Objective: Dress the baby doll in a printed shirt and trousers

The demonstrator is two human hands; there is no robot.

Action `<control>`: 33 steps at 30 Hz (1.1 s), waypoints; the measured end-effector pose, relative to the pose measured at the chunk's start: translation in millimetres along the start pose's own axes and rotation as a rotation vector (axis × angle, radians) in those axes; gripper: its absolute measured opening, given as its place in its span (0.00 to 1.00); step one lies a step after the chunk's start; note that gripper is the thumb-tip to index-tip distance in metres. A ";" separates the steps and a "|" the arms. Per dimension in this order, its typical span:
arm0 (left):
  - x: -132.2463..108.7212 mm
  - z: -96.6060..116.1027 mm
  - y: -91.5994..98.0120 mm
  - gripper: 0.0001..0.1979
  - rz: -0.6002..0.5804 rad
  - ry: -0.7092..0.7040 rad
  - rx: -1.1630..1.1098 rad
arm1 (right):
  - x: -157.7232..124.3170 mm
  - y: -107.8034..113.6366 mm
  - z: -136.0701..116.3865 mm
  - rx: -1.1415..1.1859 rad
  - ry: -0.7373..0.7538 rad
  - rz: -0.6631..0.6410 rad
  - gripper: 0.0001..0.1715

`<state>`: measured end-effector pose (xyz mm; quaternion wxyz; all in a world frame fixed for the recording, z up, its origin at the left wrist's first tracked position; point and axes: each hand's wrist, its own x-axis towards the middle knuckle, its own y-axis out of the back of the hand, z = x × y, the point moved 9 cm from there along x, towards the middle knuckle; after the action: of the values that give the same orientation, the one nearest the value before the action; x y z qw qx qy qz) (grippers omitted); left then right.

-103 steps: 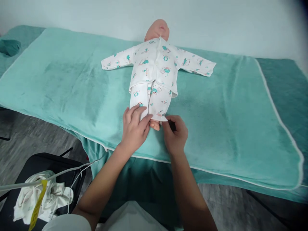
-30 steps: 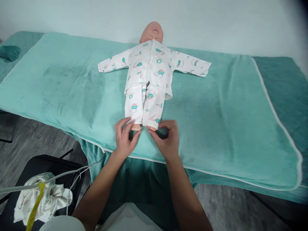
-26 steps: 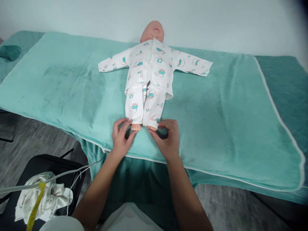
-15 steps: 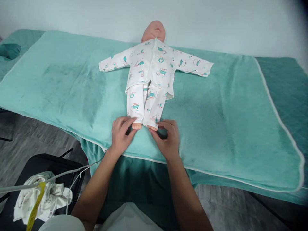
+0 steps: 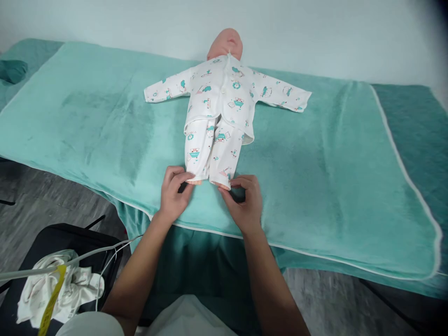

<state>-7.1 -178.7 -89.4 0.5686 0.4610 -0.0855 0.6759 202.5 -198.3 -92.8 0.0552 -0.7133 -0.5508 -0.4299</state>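
Note:
A baby doll (image 5: 229, 42) lies on its back, arms spread, dressed in a white printed jacket (image 5: 219, 93) and matching baby pants (image 5: 226, 154). My left hand (image 5: 175, 191) pinches the cuff of the pant leg on the left, thumb below and fingers above. On the other leg, my right hand (image 5: 247, 200) grips the cuff at its outer corner in the same way. Only a little of the doll's feet shows under the two cuffs. Both sleeves lie flat, and no doll hands show at their ends.
A green plush blanket (image 5: 297, 186) with white piping covers the table, which stands against a pale wall (image 5: 315, 37). At lower left, a black chair (image 5: 59, 233) bears crumpled white cloth (image 5: 52, 289). A grey cable (image 5: 94, 254) and a yellow strap (image 5: 52, 298) cross in front of it.
My left hand has shifted slightly left and up, drawing its cuff down and outward over the doll's foot. Less of that foot shows. My right hand has stayed almost still.

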 end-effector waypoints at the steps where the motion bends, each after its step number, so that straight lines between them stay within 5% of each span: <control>1: -0.5 0.4 1.1 0.13 0.015 -0.004 0.001 | 0.0 -0.1 0.0 -0.005 0.001 0.001 0.14; 6: -3.4 3.9 3.4 0.13 0.066 -0.024 0.011 | 0.3 -0.4 -0.8 -0.022 0.000 0.005 0.13; 14: -13.1 5.0 -12.5 0.14 -0.034 -0.016 0.133 | -0.7 0.8 -0.1 -0.022 0.008 0.005 0.15; 20: -15.7 8.5 -4.2 0.19 -0.090 0.009 0.057 | -7.1 10.4 10.4 0.155 -0.094 0.054 0.13; 25: 21.8 -27.1 0.2 0.15 -0.042 0.148 0.002 | 23.4 16.8 47.8 0.104 -0.253 0.120 0.07; 29: 72.8 -55.7 -21.1 0.19 -0.033 0.158 0.057 | 80.9 3.3 71.2 -0.175 -0.123 0.034 0.23; 33: 116.0 -53.9 -52.0 0.18 -0.097 0.105 0.204 | 125.9 -15.6 78.6 -0.336 0.034 -0.066 0.24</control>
<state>17.0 -46.6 -57.3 0.5543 0.4841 0.0359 0.6761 235.9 -55.9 -63.1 -0.0697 -0.6865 -0.4931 -0.5298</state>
